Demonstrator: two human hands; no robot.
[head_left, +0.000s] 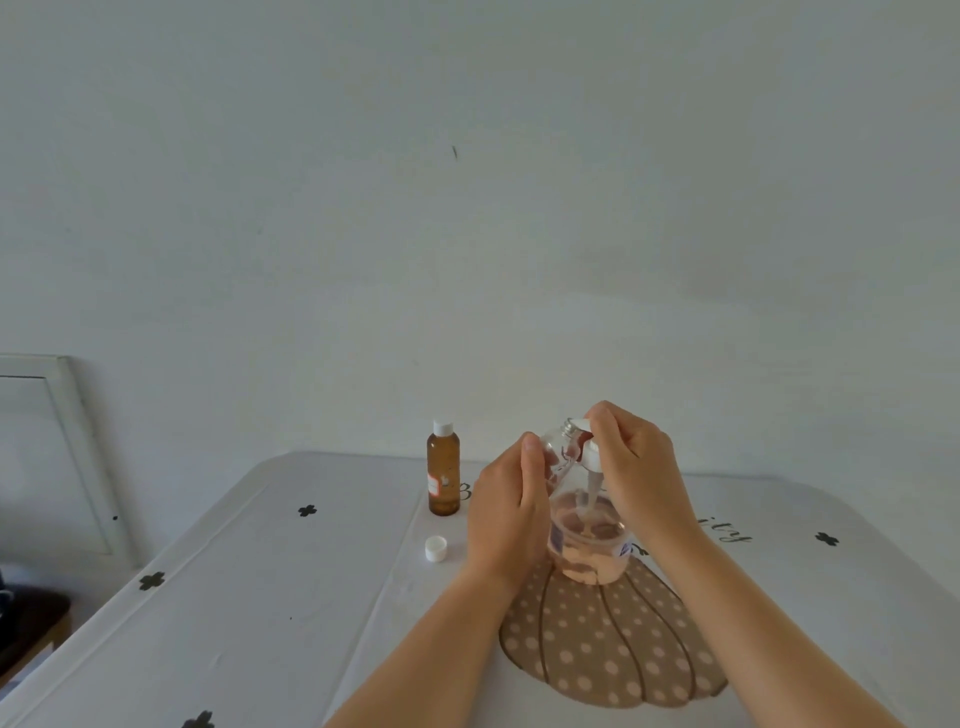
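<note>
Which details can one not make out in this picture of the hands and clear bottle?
All in the head view:
The pump top is mostly hidden by the right hand gripping it.
The clear bottle label is blurred, partly behind the left hand.
The brown bottle label is too small to read.
The tablecloth lettering is partly covered by both hands.

Scant lettering, only partly legible.
Dark cursive print on the tablecloth (311, 571) shows a "B" just beside the brown bottle (443, 467) and what may be "ity" further right, the middle hidden; small labels on the brown bottle and the clear bottle (592, 551) are too blurred to read.
</note>
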